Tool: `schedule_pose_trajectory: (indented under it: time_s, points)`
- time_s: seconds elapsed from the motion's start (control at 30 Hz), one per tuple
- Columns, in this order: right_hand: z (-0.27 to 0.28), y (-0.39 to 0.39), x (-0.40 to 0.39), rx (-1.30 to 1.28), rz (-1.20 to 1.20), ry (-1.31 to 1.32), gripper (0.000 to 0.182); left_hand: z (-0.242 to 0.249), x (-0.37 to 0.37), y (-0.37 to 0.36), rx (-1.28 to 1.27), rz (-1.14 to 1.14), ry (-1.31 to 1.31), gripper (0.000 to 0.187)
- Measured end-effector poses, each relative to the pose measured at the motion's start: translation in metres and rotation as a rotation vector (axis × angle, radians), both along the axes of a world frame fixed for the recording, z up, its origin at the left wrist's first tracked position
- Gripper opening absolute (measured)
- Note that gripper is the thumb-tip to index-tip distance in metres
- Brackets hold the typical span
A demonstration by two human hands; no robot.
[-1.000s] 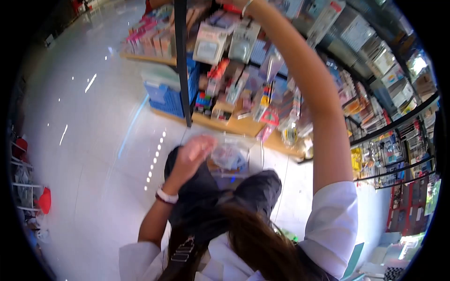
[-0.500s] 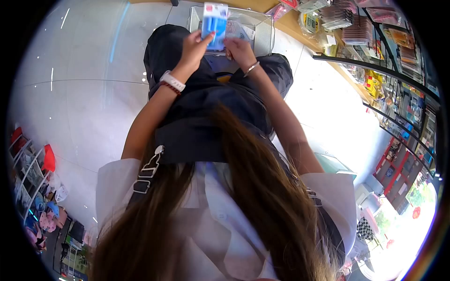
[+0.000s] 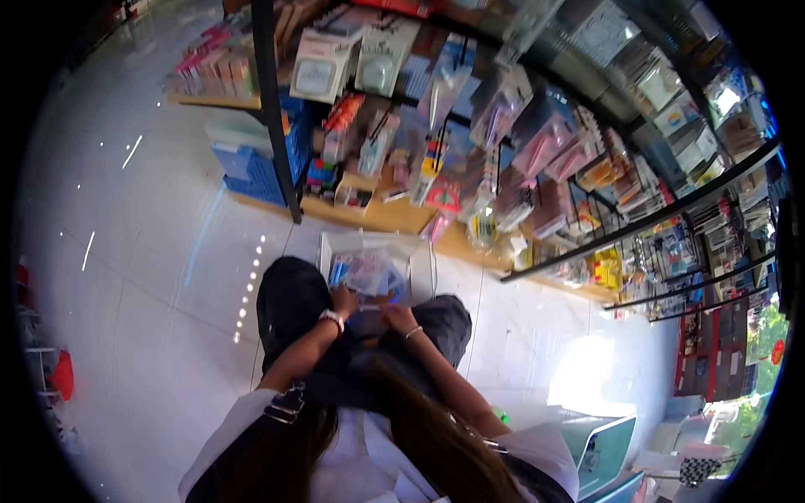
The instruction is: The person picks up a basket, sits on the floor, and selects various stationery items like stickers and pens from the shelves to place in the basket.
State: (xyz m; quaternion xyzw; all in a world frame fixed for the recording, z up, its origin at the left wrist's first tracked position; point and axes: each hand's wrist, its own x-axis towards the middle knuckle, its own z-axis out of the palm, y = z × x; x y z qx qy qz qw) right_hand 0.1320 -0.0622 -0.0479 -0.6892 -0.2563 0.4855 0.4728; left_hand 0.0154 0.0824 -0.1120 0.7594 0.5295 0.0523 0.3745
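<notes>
Between the knees stands a light wire basket (image 3: 424, 267) holding clear plastic packets (image 3: 375, 273) and a blue-and-white package (image 3: 340, 269) at its left side. My left hand (image 3: 344, 299), below a white wristband, is at the basket's near left part, close under the blue package. Its fingers are small and blurred, so I cannot tell whether they grip anything. My right hand (image 3: 399, 318) is at the basket's near edge beside the right knee, with its fingers curled in; what they hold, if anything, is hidden.
Behind the basket runs a low wooden shelf (image 3: 394, 215) with hanging packaged goods (image 3: 453, 88) and black uprights. A blue crate (image 3: 256, 172) stands at its left end. Pale tiled floor (image 3: 159, 277) extends left. A pale green bin (image 3: 599, 448) is at lower right.
Both hands have lowered toward the basket, and the blue-and-white package held up before now shows inside it. The view has tilted up and shows more shelving.
</notes>
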Motion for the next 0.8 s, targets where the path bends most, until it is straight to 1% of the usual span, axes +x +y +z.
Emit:
schedule_pose_trajectory:
  time_s: [0.03, 0.07, 0.13, 0.17, 0.2, 0.23, 0.27, 0.3, 0.33, 0.37, 0.4, 0.43, 0.47, 0.5, 0.53, 0.57, 0.6, 0.63, 0.7, 0.73, 0.77, 0.8]
  points:
    - [0.028, 0.015, 0.005, 0.073, 0.034, 0.013, 0.021, -0.023, 0.001, -0.006, 0.073, -0.007, -0.021, 0.064]
    - [0.06, 0.03, 0.008, 0.14, 0.071, 0.03, 0.022, -0.027, 0.002, -0.007, 0.079, -0.111, -0.077, 0.065]
    - [0.148, 0.075, 0.022, 0.343, 0.068, 0.021, 0.023, -0.027, 0.008, -0.012, 0.424, -0.152, -0.162, 0.06]
    - [0.195, 0.095, 0.029, 0.488, 0.054, 0.089, 0.022, -0.001, 0.01, -0.009, 0.304, -0.162, -0.25, 0.056]
    - [0.248, 0.116, 0.037, 0.633, 0.044, 0.158, 0.022, 0.038, 0.008, -0.012, 0.184, -0.173, -0.338, 0.053]
    - [0.308, 0.129, 0.039, 0.786, 0.022, 0.302, 0.022, 0.071, 0.008, -0.015, 0.17, -0.142, -0.375, 0.047]
    - [0.349, 0.144, 0.05, 0.901, 0.047, 0.312, 0.023, 0.082, 0.011, -0.012, 0.154, -0.154, -0.449, 0.044]
    - [0.393, 0.16, 0.054, 1.046, 0.031, 0.39, 0.028, 0.091, 0.016, -0.007, 0.134, -0.172, -0.569, 0.043]
    - [0.444, 0.168, 0.05, 1.031, -0.09, 0.385, 0.037, 0.098, 0.019, -0.003, 0.109, -0.191, -0.685, 0.041]
    - [0.466, 0.191, 0.069, 1.063, -0.08, 0.453, 0.047, 0.113, 0.02, -0.001, 0.076, -0.22, -0.793, 0.036]
    - [0.477, 0.23, 0.101, 1.032, -0.092, 0.618, 0.044, 0.131, 0.02, 0.0, 0.086, -0.218, -0.79, 0.036]
    - [0.486, 0.266, 0.128, 0.992, -0.105, 0.787, 0.04, 0.152, 0.017, 0.002, -0.013, -0.244, -0.853, 0.033]
    - [0.517, 0.275, 0.127, 0.815, -0.292, 1.012, 0.036, 0.172, 0.014, 0.003, -0.111, -0.273, -0.914, 0.031]
    - [0.53, 0.29, 0.134, 0.768, -0.372, 1.005, 0.032, 0.191, 0.01, 0.004, -0.106, -0.302, -0.941, 0.028]
    - [0.533, 0.302, 0.141, 0.825, -0.367, 0.929, 0.029, 0.208, 0.005, 0.003, -0.091, -0.308, -0.932, 0.028]
    - [0.528, 0.323, 0.158, 0.884, -0.341, 0.906, 0.028, 0.225, 0.0, 0.003, -0.095, -0.31, -0.949, 0.028]
    - [0.534, 0.328, 0.157, 0.943, -0.313, 0.882, 0.026, 0.234, -0.004, 0.008, -0.096, -0.312, -0.966, 0.027]
    - [0.539, 0.332, 0.158, 0.96, -0.3, 0.892, 0.026, 0.238, -0.008, 0.011, -0.079, -0.32, -0.998, 0.026]
    - [0.541, 0.331, 0.159, 0.882, -0.318, 0.748, 0.024, 0.246, -0.021, 0.012, -0.126, -0.296, -1.032, 0.024]
    - [0.533, 0.338, 0.169, 0.887, -0.324, 0.752, 0.024, 0.245, -0.026, 0.012, -0.15, -0.289, -1.05, 0.022]
    - [0.523, 0.345, 0.178, 0.89, -0.159, 0.372, 0.023, 0.244, -0.029, 0.013, -0.156, -0.297, -1.04, 0.022]
    - [0.519, 0.349, 0.183, 0.884, -0.086, 0.24, 0.021, 0.241, -0.031, 0.013, -0.158, -0.293, -1.039, 0.02]
